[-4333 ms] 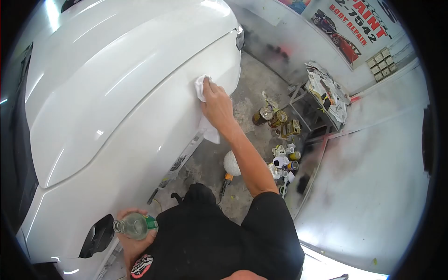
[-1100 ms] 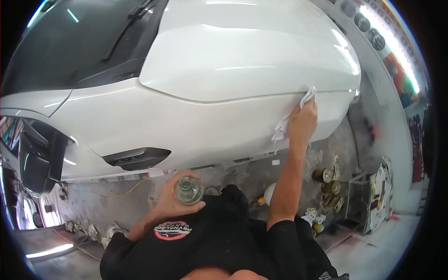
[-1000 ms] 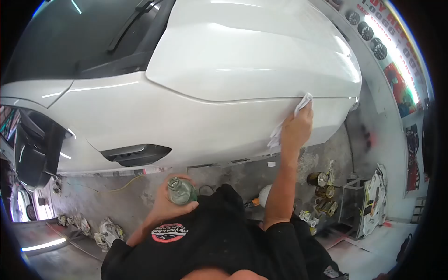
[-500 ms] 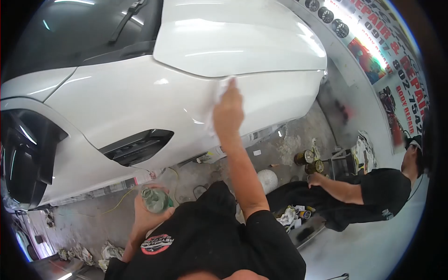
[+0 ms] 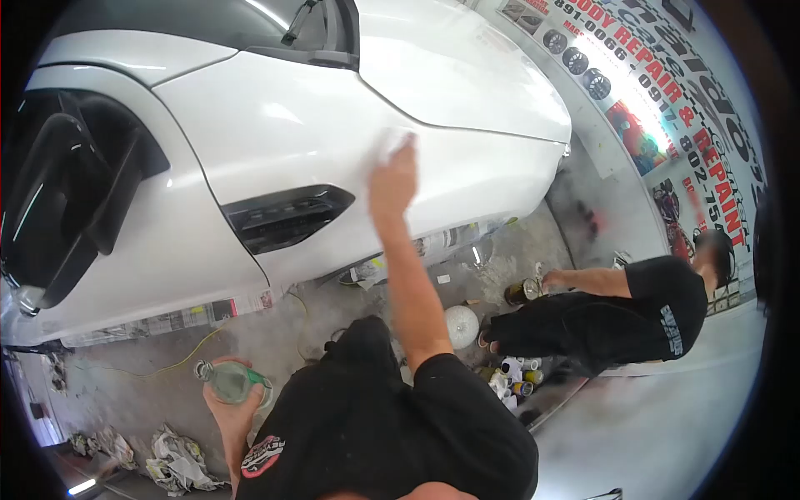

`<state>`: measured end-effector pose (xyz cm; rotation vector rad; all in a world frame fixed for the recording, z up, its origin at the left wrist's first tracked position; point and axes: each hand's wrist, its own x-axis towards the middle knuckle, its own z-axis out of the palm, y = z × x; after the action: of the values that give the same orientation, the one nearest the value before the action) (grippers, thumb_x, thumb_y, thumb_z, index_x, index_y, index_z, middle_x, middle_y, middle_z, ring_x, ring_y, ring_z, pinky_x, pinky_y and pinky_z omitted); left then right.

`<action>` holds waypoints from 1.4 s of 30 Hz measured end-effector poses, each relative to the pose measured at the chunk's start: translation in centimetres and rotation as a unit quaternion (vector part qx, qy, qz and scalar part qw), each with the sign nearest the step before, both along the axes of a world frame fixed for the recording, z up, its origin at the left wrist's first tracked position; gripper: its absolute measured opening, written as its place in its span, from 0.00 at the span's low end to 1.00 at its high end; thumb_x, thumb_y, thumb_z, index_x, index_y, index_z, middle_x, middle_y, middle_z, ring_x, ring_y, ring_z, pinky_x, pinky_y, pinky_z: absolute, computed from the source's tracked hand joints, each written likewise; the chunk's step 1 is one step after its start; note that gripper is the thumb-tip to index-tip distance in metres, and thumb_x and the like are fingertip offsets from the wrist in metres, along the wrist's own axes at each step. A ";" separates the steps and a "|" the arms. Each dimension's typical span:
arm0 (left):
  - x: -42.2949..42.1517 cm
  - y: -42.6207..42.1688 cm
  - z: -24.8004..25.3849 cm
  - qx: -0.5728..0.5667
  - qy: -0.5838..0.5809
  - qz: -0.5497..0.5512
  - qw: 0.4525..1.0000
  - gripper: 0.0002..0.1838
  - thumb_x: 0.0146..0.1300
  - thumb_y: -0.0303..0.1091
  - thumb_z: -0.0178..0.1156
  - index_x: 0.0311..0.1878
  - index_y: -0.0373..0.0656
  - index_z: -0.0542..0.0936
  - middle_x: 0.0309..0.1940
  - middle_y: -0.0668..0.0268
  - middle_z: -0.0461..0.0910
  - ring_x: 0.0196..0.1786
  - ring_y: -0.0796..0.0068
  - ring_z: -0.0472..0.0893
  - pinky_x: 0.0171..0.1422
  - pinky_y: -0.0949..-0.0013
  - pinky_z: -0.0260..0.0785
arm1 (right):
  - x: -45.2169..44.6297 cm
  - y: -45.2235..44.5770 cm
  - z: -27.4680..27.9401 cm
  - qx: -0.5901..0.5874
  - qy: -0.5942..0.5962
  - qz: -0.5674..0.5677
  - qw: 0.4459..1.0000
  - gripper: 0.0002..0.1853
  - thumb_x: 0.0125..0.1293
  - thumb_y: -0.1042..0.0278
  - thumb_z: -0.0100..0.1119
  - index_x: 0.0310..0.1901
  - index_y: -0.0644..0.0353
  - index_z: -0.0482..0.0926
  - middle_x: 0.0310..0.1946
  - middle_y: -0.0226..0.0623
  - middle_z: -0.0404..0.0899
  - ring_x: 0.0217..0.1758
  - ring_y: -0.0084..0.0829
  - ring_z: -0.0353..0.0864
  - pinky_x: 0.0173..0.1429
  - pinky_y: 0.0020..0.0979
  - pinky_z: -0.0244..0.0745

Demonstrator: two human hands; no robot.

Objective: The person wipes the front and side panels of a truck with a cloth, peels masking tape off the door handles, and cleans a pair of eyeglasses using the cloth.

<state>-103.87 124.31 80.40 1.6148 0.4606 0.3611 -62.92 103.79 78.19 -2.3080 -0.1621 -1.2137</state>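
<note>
Left hand (image 5: 233, 404), lower left of frame: my fingers are wrapped round a clear glass bottle (image 5: 227, 382) with a green label, tilted, mouth toward the left edge. Right hand (image 5: 393, 185), upper centre: my fingers are closed on a white cloth (image 5: 392, 147), outline blurred, over the white car's front fender (image 5: 287, 137), below the hood seam. Cannot tell how firmly it presses. Black fender vent (image 5: 287, 218) sits left of my right wrist. Co-worker in black (image 5: 642, 321) at right, near a paint can (image 5: 518, 292).
</note>
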 end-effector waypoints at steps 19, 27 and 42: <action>-4.4 1.5 -0.4 0.068 0.012 0.017 0.997 0.28 0.47 0.28 0.77 0.54 0.38 0.79 0.44 0.65 0.84 0.45 0.76 0.83 0.55 0.69 0.76 | 3.0 -4.9 0.9 -0.027 0.101 -0.011 0.994 0.33 0.69 0.70 0.57 0.73 0.78 0.64 0.73 0.64 0.68 0.77 0.56 0.68 0.81 0.46 0.61; -5.5 1.7 -0.6 0.022 0.045 0.187 0.981 0.31 0.46 0.32 0.79 0.55 0.39 0.79 0.45 0.65 0.84 0.47 0.76 0.83 0.57 0.66 0.76 | -4.1 0.4 2.7 -0.006 0.065 0.215 0.974 0.21 0.73 0.75 0.52 0.63 0.78 0.74 0.53 0.64 0.81 0.56 0.59 0.80 0.61 0.48 0.73; -7.1 5.5 -0.2 -0.098 -0.111 0.203 0.968 0.33 0.48 0.31 0.83 0.58 0.39 0.78 0.52 0.69 0.82 0.56 0.79 0.80 0.65 0.68 0.71 | -24.9 23.7 -3.0 0.024 0.698 0.648 0.304 0.17 0.75 0.62 0.61 0.56 0.66 0.83 0.46 0.36 0.86 0.45 0.26 0.85 0.50 0.32 0.80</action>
<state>-110.95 129.86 80.24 1.2655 0.6341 0.7718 -87.86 127.51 75.21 -1.3146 -0.9399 1.5617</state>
